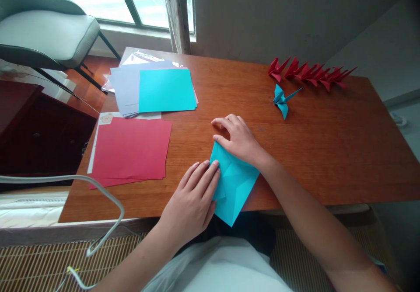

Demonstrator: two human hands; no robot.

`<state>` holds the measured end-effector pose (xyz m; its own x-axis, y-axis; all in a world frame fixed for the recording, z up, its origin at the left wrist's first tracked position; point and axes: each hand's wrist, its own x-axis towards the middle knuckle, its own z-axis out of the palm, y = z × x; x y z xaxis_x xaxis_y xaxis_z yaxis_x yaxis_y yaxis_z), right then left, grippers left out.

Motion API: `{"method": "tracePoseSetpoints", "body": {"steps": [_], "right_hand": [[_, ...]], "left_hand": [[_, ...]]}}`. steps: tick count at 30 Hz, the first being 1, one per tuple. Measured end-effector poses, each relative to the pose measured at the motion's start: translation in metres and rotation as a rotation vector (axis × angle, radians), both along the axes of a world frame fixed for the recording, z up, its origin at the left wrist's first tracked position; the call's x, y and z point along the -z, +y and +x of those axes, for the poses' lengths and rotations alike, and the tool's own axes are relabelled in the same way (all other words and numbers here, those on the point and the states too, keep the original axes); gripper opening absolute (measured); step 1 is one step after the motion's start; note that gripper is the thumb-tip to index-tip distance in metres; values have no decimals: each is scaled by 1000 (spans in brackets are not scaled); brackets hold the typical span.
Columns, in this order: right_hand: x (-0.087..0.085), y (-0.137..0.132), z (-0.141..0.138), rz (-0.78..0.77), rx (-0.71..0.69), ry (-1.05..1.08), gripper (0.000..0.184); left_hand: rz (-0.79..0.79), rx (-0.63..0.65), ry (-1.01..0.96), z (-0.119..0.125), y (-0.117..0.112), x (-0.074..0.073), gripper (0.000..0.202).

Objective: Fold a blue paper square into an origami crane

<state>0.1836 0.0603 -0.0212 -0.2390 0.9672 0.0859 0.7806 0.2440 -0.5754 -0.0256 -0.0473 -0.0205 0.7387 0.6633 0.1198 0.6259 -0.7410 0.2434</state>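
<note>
A partly folded turquoise paper (233,182) lies at the near edge of the wooden table (328,152), its lower tip hanging over the edge. My left hand (193,198) rests flat on the paper's left flap, fingers together and stretched out. My right hand (238,139) presses on the paper's upper corner with fingers curved and spread. Neither hand lifts the paper.
A stack of red sheets (129,150) lies to the left, with turquoise (166,90) and pale lilac sheets (124,88) behind it. A turquoise paper crane (282,101) and a row of red cranes (310,73) sit at the back right. A chair (46,34) and a white cable (98,196) are at left.
</note>
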Motion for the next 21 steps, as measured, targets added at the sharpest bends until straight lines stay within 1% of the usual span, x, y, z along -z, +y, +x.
{"method": "tracePoseSetpoints", "body": {"steps": [5,10,14,21], "right_hand": [[-1,-1,3,0,-16,25,29],[-4,-5,8,-21,-74,60,32],[-3,-6,6,-10,-56,52,35],[2,-4,1,0,-5,45,31]], "left_hand": [[-4,3,-6,0,0,0,57],[-9,-1,-11,0,1,-1,57],[-10,-2,-14,0,1,-1,57],[-13,6,-8,-1,0,0,58]]}}
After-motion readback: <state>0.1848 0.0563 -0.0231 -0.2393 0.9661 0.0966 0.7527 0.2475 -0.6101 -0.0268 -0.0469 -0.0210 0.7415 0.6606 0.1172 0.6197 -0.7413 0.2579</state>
